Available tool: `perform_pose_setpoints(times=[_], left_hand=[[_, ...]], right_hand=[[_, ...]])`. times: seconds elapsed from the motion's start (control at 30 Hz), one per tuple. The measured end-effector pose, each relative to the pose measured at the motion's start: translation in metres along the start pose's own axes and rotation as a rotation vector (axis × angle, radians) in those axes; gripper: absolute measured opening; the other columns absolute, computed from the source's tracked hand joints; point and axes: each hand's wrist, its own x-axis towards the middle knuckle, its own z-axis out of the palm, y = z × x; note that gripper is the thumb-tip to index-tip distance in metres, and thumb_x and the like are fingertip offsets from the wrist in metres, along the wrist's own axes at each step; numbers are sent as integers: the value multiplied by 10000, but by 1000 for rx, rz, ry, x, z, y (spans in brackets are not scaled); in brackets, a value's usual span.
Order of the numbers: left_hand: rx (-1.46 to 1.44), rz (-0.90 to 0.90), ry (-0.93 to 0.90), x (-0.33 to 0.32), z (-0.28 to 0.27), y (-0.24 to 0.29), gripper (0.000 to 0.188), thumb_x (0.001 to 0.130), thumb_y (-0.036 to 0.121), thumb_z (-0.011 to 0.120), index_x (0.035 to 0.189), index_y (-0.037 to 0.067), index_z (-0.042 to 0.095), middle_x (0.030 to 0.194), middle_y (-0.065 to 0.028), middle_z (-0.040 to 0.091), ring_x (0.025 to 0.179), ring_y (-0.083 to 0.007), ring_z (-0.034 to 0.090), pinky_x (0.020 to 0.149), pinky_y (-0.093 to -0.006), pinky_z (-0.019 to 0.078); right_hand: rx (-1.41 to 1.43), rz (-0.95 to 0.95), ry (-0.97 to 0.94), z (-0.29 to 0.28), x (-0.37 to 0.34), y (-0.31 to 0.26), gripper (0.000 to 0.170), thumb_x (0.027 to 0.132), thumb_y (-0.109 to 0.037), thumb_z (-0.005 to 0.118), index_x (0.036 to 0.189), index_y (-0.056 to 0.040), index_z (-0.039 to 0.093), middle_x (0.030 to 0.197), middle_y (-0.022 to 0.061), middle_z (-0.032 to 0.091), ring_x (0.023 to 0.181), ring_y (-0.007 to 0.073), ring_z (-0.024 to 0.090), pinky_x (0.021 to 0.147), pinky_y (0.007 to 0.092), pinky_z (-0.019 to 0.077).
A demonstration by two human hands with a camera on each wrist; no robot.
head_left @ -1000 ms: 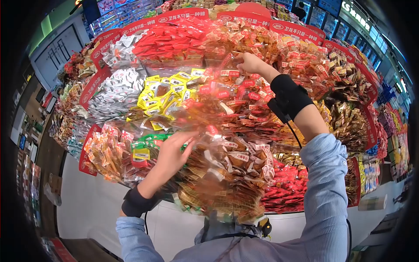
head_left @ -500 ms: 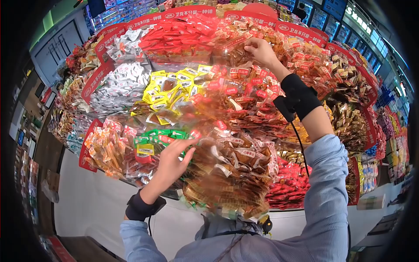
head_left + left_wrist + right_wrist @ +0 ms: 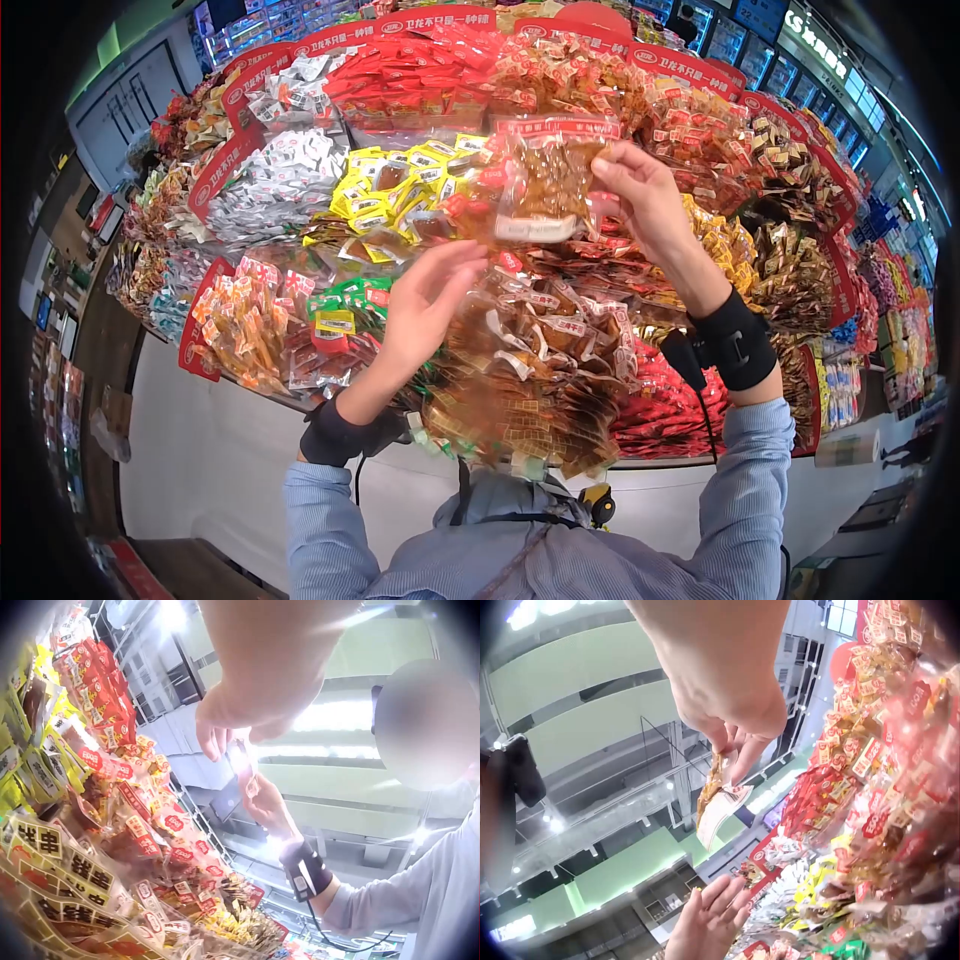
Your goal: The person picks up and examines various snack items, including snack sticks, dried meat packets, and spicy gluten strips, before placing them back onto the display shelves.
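My right hand [image 3: 645, 195] pinches one edge of a clear snack packet [image 3: 550, 185] with brown food inside and a red strip along its top. The packet is held up over the heaped snacks. In the right wrist view the thumb and fingers grip the packet [image 3: 718, 795] by its edge, and it hangs at a slant. My left hand [image 3: 435, 300] is below and to the left of the packet, its fingers loosely extended and holding nothing. The right wrist view shows this left hand [image 3: 709, 919] palm up, apart from the packet.
Yellow packets [image 3: 400, 200], silver-white packets [image 3: 275, 190], red packets [image 3: 410, 85] and brown packets [image 3: 550, 350] lie in sloping piles. Red printed divider boards [image 3: 690, 68] stand among and behind them. A white floor [image 3: 250, 480] runs along the near side of the display.
My right hand has come back from the far pile toward me, now with a snack packet lifted in it. My left hand has moved up and to the right, toward the packet.
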Motion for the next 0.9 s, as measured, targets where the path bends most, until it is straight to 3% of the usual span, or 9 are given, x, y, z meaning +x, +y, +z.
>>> perform_pose_setpoints(times=[0.2, 0.33, 0.37, 0.5, 0.6, 0.63, 0.67, 0.8, 0.9], left_hand=[[-79, -154, -115, -11, 6, 25, 411, 905, 255, 484, 1209, -18, 438, 1107, -98, 555, 1004, -137, 536, 828, -251, 436], [-168, -211, -122, -20, 9, 13, 332, 875, 178, 533, 1149, 0, 471, 1018, -39, 568, 900, -72, 530, 774, -209, 424], [-318, -265, -112, -19, 10, 9, 334, 799, 77, 632, 1085, -17, 487, 965, -56, 563, 893, -100, 544, 778, -232, 445], [-197, -278, -167, -37, 7, 16, 346, 746, 10, 660, 1057, 1, 510, 960, -64, 581, 862, -108, 562, 727, -226, 460], [365, 348, -223, -49, 1, 19, 305, 727, 3, 663, 1009, 8, 548, 950, -79, 597, 848, -157, 584, 728, -247, 478], [342, 359, -186, -57, 1, 17, 279, 698, -4, 662, 961, 9, 570, 960, -97, 603, 857, -217, 596, 719, -286, 502], [441, 646, -238, -55, -5, 11, 290, 677, -7, 661, 950, 13, 567, 978, -101, 602, 882, -256, 595, 715, -324, 516], [626, 1007, -322, -63, -19, 3, 236, 680, 23, 642, 899, 32, 552, 984, -102, 598, 948, -303, 581, 733, -375, 528], [684, 1145, -341, -68, -23, -5, 188, 691, 30, 621, 861, 36, 541, 997, -97, 592, 966, -316, 574, 749, -396, 533]], right_hand=[[100, 118, -42, 19, -64, 24, 51, 844, -94, 577, 849, -56, 543, 744, -10, 582, 665, 43, 556, 586, 204, 510], [131, 114, -54, 29, -85, 42, 63, 838, -82, 581, 848, -41, 534, 812, 5, 584, 714, 62, 561, 609, 226, 520], [122, 87, -64, 31, -89, 45, 67, 837, -78, 581, 862, -34, 537, 836, 14, 586, 732, 70, 564, 621, 235, 522], [8, -23, -102, 44, -116, 43, 122, 800, -26, 604, 917, -12, 575, 952, 64, 596, 860, 130, 576, 719, 274, 507], [-178, -235, -303, 41, -126, 46, 135, 750, 57, 596, 871, -5, 589, 998, 108, 597, 972, 219, 565, 834, 340, 459], [-256, -276, -348, 43, -133, 45, 140, 748, 70, 584, 866, -4, 589, 1003, 117, 595, 991, 237, 560, 854, 353, 449], [-335, -318, -395, 46, -139, 43, 146, 745, 83, 573, 861, -4, 590, 1009, 125, 594, 1009, 256, 554, 874, 366, 438], [-345, -370, -305, 54, -152, 44, 175, 780, 90, 512, 911, -15, 560, 1019, 126, 586, 1038, 273, 544, 882, 366, 433], [-305, -293, -199, 50, -155, 47, 185, 788, 103, 506, 936, -2, 542, 1023, 115, 549, 1021, 224, 525, 884, 342, 422]])
